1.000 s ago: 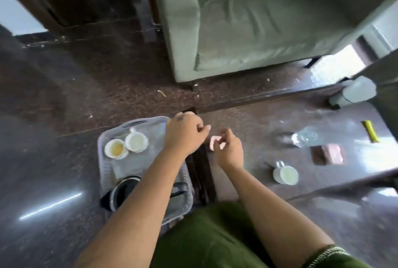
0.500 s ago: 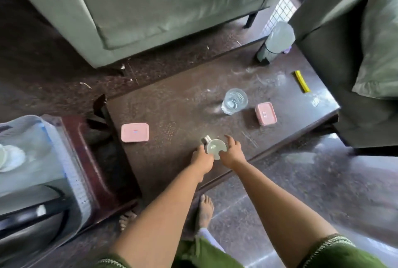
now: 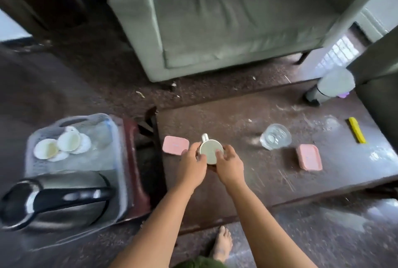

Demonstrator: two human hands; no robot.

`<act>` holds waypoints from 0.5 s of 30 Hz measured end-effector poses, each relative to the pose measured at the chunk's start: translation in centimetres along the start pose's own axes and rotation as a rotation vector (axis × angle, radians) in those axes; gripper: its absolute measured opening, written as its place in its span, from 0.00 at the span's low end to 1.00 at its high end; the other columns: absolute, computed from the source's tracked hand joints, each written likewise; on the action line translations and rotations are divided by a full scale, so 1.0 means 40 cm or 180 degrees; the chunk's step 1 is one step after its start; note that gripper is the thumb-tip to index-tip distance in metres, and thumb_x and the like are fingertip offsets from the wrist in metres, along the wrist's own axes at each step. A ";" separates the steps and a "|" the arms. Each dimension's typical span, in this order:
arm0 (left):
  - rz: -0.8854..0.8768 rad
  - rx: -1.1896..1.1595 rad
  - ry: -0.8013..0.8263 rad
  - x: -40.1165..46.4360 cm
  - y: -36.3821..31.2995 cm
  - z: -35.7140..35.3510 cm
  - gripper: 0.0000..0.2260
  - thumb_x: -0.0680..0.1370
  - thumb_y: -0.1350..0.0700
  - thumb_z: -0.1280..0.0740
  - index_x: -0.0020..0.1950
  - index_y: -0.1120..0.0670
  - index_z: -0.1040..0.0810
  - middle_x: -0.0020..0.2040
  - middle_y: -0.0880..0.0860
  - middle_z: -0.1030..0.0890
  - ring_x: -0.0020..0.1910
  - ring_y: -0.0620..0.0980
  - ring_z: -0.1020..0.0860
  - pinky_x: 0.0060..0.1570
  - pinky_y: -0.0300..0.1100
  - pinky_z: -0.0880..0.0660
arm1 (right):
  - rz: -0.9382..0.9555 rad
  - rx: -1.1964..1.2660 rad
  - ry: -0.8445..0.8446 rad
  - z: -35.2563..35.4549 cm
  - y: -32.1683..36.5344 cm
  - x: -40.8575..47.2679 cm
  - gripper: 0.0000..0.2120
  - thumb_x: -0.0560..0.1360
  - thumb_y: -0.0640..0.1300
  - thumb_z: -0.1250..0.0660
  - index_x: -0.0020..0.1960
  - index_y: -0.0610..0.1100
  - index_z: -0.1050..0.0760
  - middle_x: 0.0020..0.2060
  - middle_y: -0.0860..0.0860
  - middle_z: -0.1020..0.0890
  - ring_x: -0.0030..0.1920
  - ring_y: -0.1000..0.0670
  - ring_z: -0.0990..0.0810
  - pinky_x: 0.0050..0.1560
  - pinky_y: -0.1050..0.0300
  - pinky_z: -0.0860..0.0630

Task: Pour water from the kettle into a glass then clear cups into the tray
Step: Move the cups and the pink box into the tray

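Head view is showing both hands working together: the left hand (image 3: 192,165) and the right hand (image 3: 228,165) are curling their fingers round a small white ceramic cup (image 3: 210,151), gripping it from either side above the dark brown low table (image 3: 247,179), handle pointing away from the person. Just left of it a flat pink rectangular lid (image 3: 175,145) is lying; a clear drinking glass with water (image 3: 275,139) is standing well to the right. Over on the left, the translucent plastic tray (image 3: 103,155) is carrying two more white cups (image 3: 62,146) and the steel kettle with black handle (image 3: 56,201).
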State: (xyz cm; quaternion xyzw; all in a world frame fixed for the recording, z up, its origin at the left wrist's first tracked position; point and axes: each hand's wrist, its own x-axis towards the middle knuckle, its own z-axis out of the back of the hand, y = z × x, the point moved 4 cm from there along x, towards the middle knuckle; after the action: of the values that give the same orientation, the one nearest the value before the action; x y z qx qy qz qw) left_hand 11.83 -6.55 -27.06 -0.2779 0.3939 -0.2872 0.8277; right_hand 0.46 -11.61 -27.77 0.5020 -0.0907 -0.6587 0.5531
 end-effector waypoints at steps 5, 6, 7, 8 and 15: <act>-0.0042 0.0203 -0.0631 0.002 -0.015 0.393 0.19 0.78 0.59 0.39 0.69 0.49 0.33 0.59 0.53 0.22 0.54 0.55 0.23 0.52 0.46 0.27 | 0.0522 0.0102 0.0446 -0.177 0.321 -0.091 0.09 0.79 0.49 0.42 0.56 0.46 0.28 0.47 0.47 0.18 0.48 0.45 0.21 0.44 0.55 0.26; -0.0057 0.0232 -0.0699 0.004 -0.009 0.464 0.16 0.78 0.60 0.38 0.65 0.50 0.32 0.56 0.53 0.21 0.51 0.54 0.22 0.50 0.46 0.26 | 0.0603 0.0126 0.0505 -0.213 0.375 -0.114 0.08 0.79 0.49 0.42 0.54 0.48 0.28 0.46 0.48 0.19 0.47 0.45 0.21 0.44 0.55 0.25; -0.0045 0.0281 -0.0713 0.010 0.002 0.531 0.14 0.77 0.60 0.38 0.62 0.52 0.30 0.54 0.53 0.20 0.49 0.54 0.22 0.48 0.45 0.27 | 0.0665 0.0236 0.0594 -0.252 0.422 -0.133 0.06 0.79 0.49 0.41 0.52 0.49 0.28 0.45 0.49 0.19 0.46 0.45 0.20 0.44 0.53 0.23; -0.0015 0.0371 -0.0692 0.016 0.016 0.592 0.12 0.77 0.61 0.38 0.60 0.52 0.29 0.51 0.53 0.20 0.47 0.54 0.22 0.46 0.45 0.27 | 0.0706 0.0362 0.0681 -0.292 0.460 -0.148 0.06 0.78 0.48 0.41 0.52 0.50 0.26 0.43 0.50 0.19 0.44 0.46 0.19 0.44 0.51 0.20; 0.0385 0.0790 -0.0188 0.140 0.196 0.834 0.16 0.76 0.61 0.38 0.63 0.52 0.26 0.56 0.57 0.19 0.52 0.57 0.21 0.45 0.47 0.25 | 0.0872 -0.0887 0.1203 -0.579 0.575 -0.175 0.18 0.75 0.40 0.33 0.65 0.44 0.25 0.58 0.46 0.19 0.55 0.46 0.20 0.48 0.63 0.28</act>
State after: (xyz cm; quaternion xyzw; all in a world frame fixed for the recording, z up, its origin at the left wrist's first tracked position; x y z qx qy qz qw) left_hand 43.85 2.70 -17.34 -0.1575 0.3468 -0.2749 0.8828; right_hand 31.95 -4.34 -19.42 0.5182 0.0386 -0.4784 0.7079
